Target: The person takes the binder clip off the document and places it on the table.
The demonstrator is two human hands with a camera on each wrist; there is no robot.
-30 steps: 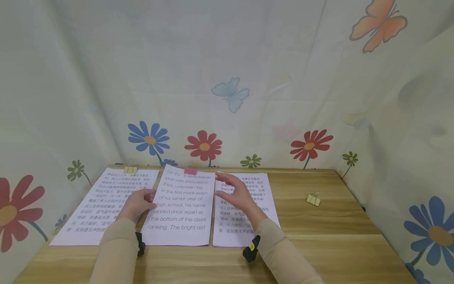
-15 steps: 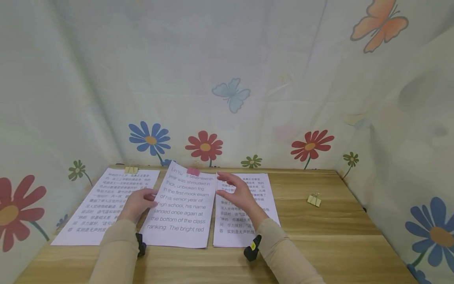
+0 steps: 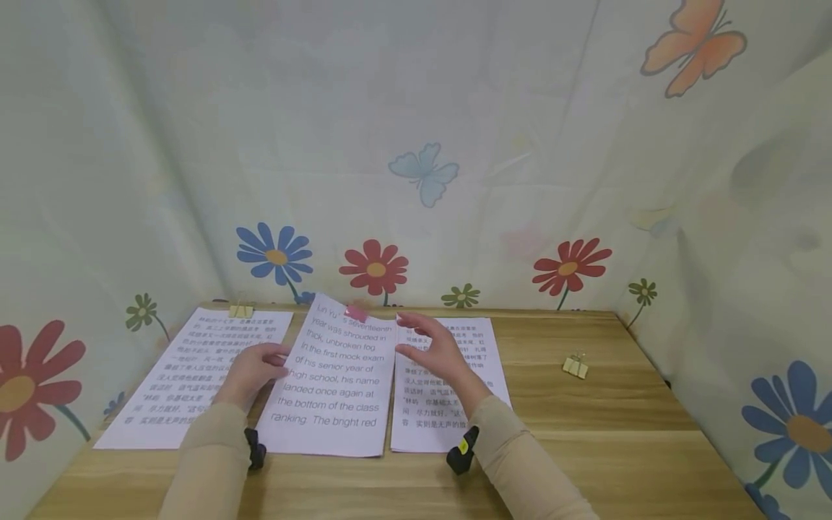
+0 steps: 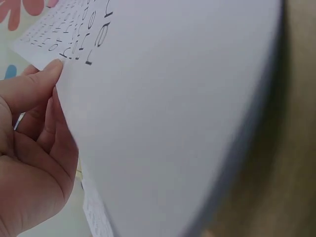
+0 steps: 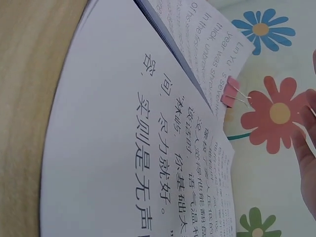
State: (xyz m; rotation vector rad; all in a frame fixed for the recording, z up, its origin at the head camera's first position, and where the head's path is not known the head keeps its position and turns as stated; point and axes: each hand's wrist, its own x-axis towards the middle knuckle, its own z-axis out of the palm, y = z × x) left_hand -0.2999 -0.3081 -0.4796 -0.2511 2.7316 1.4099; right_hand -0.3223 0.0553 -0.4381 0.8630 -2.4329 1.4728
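My left hand (image 3: 256,370) pinches the left edge of the middle stack of paper (image 3: 328,383), printed in large English text; its thumb (image 4: 51,72) lies on the top face. That stack's upper left side is lifted and bowed. A pink binder clip (image 3: 355,313) with wire handles grips its top edge and sits tilted. At the stack's upper right edge, my right hand (image 3: 438,355) hovers with thumb and fingers spread, nothing between them. Below that hand lies another stack with Chinese text (image 3: 442,430), partly covered by the hand and wrist.
A third stack with Chinese text (image 3: 146,426) lies at the left, with a yellow binder clip (image 3: 241,311) at its top. Another yellow binder clip (image 3: 575,366) rests loose on the wooden table (image 3: 604,404) to the right. A flower-printed curtain (image 3: 494,238) hangs behind the table's back edge.
The middle stack's upper left corner has risen and shifted right, bowing the paper more. The pink binder clip has moved slightly right and tilted. Both hands stay nearly in place.
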